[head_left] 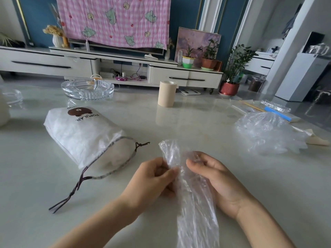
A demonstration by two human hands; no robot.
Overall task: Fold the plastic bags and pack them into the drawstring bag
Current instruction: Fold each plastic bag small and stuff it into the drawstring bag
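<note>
just above the counter (179,122), near its front edge, the bag (195,197) hangs as a long strip, pinched between both hands: left (157,176) and right (213,174) each curl fingers on its upper part. the film looks slick, so a fold could spring open or slide loose. the pouch (80,136) lies left, mouth slack; stuffing may snag its cord (71,194). the pile (268,133) could drift.

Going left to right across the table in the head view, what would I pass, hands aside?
Small glass dish → drawstring bag → beige roll → loose pile of plastic bags. The large ashtray overlaps the bag, so it is skipped.
</note>
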